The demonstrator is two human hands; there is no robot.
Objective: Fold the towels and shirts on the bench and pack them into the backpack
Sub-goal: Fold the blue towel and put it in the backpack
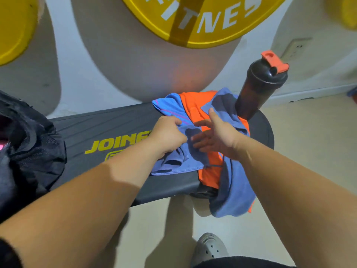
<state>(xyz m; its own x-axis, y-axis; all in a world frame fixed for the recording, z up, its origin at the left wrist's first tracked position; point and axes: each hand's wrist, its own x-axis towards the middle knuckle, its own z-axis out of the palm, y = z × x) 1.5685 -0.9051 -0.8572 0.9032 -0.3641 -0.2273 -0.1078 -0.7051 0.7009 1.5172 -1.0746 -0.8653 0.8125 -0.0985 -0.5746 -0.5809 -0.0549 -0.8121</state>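
A blue-grey towel (234, 186) lies crumpled across the right end of the black bench (108, 128), with one end hanging over the front edge. Under it is an orange shirt (195, 109), and a bright blue shirt (170, 107) lies at the back. My left hand (166, 136) is closed on a bunched part of the towel. My right hand (214, 136) rests on the towel with its fingers spread, holding nothing. The black backpack (29, 151) stands open at the bench's left end, with something pink inside.
A dark shaker bottle (258, 89) with an orange flip cap stands at the bench's far right end, touching the clothes. Yellow weight plates (202, 18) lean on the wall behind. A grey clog (208, 246) is on the floor below.
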